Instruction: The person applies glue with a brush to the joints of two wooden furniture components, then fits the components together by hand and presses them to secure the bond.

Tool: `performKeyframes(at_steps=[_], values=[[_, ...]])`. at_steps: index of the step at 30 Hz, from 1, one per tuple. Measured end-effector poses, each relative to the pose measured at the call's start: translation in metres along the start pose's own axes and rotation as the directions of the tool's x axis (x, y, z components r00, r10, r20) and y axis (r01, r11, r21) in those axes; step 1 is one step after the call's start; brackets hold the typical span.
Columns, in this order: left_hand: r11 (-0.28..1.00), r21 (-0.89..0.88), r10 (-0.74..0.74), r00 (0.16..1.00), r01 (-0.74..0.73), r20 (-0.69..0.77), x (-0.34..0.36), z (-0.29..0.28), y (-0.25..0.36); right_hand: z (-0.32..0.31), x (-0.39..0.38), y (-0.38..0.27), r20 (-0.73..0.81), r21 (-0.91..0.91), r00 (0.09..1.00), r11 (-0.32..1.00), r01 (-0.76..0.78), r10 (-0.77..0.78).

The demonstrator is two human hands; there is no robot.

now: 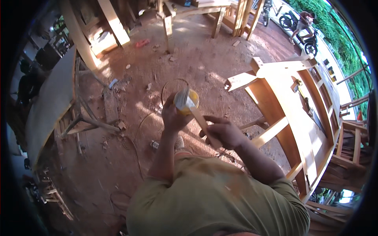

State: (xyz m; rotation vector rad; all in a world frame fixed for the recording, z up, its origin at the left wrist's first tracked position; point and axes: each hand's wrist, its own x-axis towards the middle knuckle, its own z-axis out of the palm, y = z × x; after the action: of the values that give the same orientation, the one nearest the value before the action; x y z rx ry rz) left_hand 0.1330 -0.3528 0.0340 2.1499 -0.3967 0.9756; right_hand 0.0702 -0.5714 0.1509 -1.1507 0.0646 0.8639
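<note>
In front of my body, my left hand (175, 118) is wrapped round a small yellow tub (195, 96) with something white inside. My right hand (224, 133) grips a flat wooden stick (204, 125), whose upper end reaches the tub's rim. A pale, flat, greyish piece (182, 98) shows at the tub's left side; whether it joins the stick or stands apart, I cannot tell. My fingers and the stick hide part of the tub.
A wooden furniture frame (281, 90) with tools on it stands at right. A pale board (53, 106) leans at left. A workbench (197, 10) is at the back. A cable (138, 131) and scraps lie on the dirt floor. A person (305, 23) sits by a motorbike (311, 45).
</note>
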Motion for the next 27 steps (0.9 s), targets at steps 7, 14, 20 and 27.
performKeyframes(at_steps=[7,14,20,27], values=[[0.904,-0.176,-0.358,0.916,0.389,0.184,0.059,-0.02,-0.101,0.03,0.088,-0.098,-0.206,-0.723,0.979,0.675,-0.147,-0.007],[0.858,-0.151,-0.448,0.859,0.491,0.247,0.113,-0.018,-0.164,0.021,0.191,-0.149,0.183,-0.981,0.963,-0.103,0.165,-0.196],[0.832,-0.108,-0.516,0.831,0.544,0.209,0.161,0.009,-0.226,0.032,0.279,-0.184,0.039,-0.999,0.987,0.0,0.039,-0.153],[0.918,-0.026,-0.392,0.914,0.396,0.105,0.239,0.04,-0.341,-0.013,0.374,-0.253,0.07,-0.997,0.977,-0.058,0.059,-0.2]])
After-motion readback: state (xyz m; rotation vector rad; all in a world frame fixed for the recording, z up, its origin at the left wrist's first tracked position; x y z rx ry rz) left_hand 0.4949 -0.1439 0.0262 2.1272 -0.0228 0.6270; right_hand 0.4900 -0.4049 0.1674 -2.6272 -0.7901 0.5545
